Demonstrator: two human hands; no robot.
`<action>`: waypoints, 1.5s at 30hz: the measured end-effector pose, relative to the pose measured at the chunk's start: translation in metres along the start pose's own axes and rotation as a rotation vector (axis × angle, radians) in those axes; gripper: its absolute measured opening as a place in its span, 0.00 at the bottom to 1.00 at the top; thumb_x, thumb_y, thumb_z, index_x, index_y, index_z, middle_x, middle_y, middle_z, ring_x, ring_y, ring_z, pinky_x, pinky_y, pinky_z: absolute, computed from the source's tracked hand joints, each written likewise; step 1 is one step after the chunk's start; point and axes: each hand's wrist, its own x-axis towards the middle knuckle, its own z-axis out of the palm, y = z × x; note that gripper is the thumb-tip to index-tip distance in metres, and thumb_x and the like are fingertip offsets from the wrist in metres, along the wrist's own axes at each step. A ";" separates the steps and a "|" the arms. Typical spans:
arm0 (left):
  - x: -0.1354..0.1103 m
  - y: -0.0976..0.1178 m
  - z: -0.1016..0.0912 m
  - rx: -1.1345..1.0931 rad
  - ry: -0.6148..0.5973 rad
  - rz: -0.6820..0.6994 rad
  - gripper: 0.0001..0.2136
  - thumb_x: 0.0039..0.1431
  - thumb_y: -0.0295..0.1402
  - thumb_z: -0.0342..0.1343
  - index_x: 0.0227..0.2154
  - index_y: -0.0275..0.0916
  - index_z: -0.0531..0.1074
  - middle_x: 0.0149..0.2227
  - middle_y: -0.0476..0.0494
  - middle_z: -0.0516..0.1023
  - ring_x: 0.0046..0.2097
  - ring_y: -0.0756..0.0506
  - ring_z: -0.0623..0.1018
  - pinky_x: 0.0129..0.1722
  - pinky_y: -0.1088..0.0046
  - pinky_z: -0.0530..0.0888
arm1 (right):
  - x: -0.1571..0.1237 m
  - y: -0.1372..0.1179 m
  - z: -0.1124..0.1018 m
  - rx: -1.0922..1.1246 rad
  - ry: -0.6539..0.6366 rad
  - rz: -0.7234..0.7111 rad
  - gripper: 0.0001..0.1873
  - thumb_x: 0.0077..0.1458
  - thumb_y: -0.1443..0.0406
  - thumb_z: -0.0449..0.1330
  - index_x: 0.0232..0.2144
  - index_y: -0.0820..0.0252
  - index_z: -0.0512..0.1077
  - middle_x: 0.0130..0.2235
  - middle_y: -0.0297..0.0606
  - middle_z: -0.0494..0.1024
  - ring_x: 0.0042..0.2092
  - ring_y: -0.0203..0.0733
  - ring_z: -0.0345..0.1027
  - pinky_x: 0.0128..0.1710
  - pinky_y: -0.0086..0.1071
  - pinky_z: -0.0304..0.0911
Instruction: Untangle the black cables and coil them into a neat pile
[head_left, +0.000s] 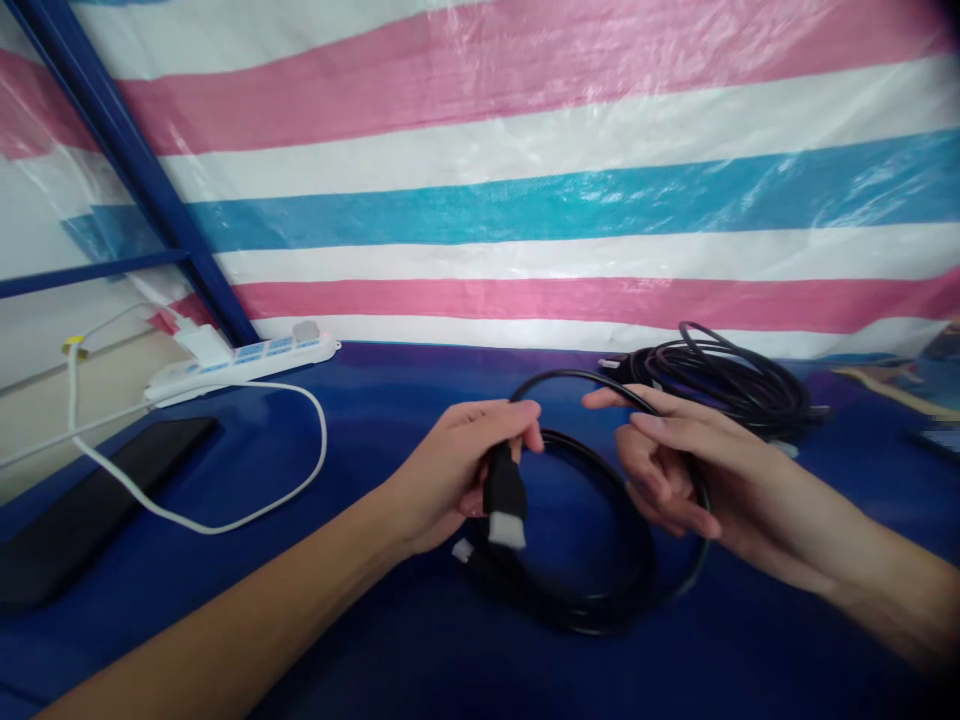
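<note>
A black cable (pixel 574 615) with HDMI-like plugs lies in loose coils on the blue table (pixel 360 640). My left hand (pixel 472 455) is closed around the cable just behind one plug (pixel 506 505), whose pale metal end points down toward me. The other plug (pixel 463 550) rests low beside the coils, below my left hand. From my left hand a loop of the cable arches over to my right hand (pixel 675 460). There the cable passes between thumb and fingers, which are curled round it, with the index finger stretched out to the left.
Behind my right hand lies a second bundle of black cable (pixel 735 385). At the left are a white power strip (pixel 247 365) with an adapter plugged in, a looped white cable (pixel 322 440) and a flat black object (pixel 112 500). A striped plastic sheet (pixel 525 215) hangs behind the table.
</note>
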 end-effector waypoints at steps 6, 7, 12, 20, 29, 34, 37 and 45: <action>0.004 -0.007 0.003 -0.222 0.031 0.113 0.13 0.64 0.40 0.46 0.28 0.37 0.66 0.17 0.52 0.71 0.17 0.54 0.71 0.18 0.82 0.69 | -0.001 0.016 0.009 -0.017 -0.182 -0.122 0.23 0.48 0.59 0.66 0.48 0.44 0.71 0.33 0.33 0.78 0.37 0.40 0.74 0.37 0.32 0.69; 0.002 -0.009 0.008 -0.265 0.013 0.105 0.12 0.65 0.38 0.46 0.29 0.36 0.67 0.20 0.50 0.73 0.20 0.53 0.74 0.21 0.82 0.71 | -0.002 0.018 0.012 -0.049 -0.182 -0.115 0.29 0.46 0.61 0.68 0.51 0.40 0.68 0.36 0.32 0.79 0.40 0.41 0.74 0.39 0.32 0.70; -0.002 -0.020 0.026 -0.313 -0.044 0.039 0.05 0.58 0.31 0.56 0.34 0.35 0.71 0.29 0.47 0.76 0.29 0.54 0.77 0.31 0.80 0.74 | -0.006 0.027 0.025 -0.164 -0.005 -0.167 0.23 0.50 0.56 0.64 0.50 0.42 0.70 0.48 0.36 0.76 0.47 0.46 0.71 0.42 0.37 0.71; 0.006 -0.016 0.004 -0.283 -0.037 0.063 0.10 0.43 0.19 0.57 0.31 0.34 0.72 0.31 0.47 0.75 0.32 0.51 0.75 0.32 0.76 0.72 | -0.001 0.012 0.012 0.009 -0.064 -0.219 0.19 0.59 0.50 0.51 0.25 0.53 0.71 0.32 0.35 0.76 0.38 0.42 0.73 0.40 0.35 0.70; 0.001 -0.009 0.002 0.099 -0.254 -0.090 0.16 0.57 0.41 0.55 0.45 0.41 0.66 0.24 0.52 0.71 0.22 0.52 0.75 0.24 0.79 0.68 | -0.007 0.005 0.006 -0.041 -0.206 0.407 0.17 0.52 0.50 0.60 0.33 0.57 0.71 0.11 0.22 0.56 0.09 0.26 0.48 0.08 0.17 0.44; -0.003 -0.011 0.018 0.228 -0.185 -0.027 0.14 0.59 0.46 0.51 0.37 0.39 0.68 0.16 0.57 0.60 0.17 0.56 0.61 0.16 0.83 0.60 | -0.008 0.004 0.011 -0.255 -0.263 0.416 0.21 0.54 0.48 0.57 0.39 0.58 0.72 0.20 0.31 0.72 0.11 0.22 0.52 0.09 0.16 0.37; -0.001 -0.014 0.017 0.273 -0.062 0.131 0.14 0.61 0.44 0.50 0.33 0.37 0.69 0.16 0.58 0.57 0.17 0.57 0.59 0.18 0.82 0.57 | -0.004 0.006 0.015 -0.239 -0.246 0.283 0.19 0.53 0.54 0.61 0.44 0.55 0.69 0.32 0.34 0.77 0.15 0.23 0.61 0.13 0.18 0.49; 0.005 -0.016 0.009 0.250 0.287 0.359 0.15 0.64 0.45 0.44 0.36 0.39 0.69 0.17 0.57 0.60 0.17 0.58 0.62 0.20 0.83 0.60 | 0.002 0.014 0.018 -0.600 0.071 -0.165 0.14 0.58 0.54 0.55 0.37 0.58 0.67 0.26 0.32 0.71 0.27 0.35 0.67 0.28 0.27 0.64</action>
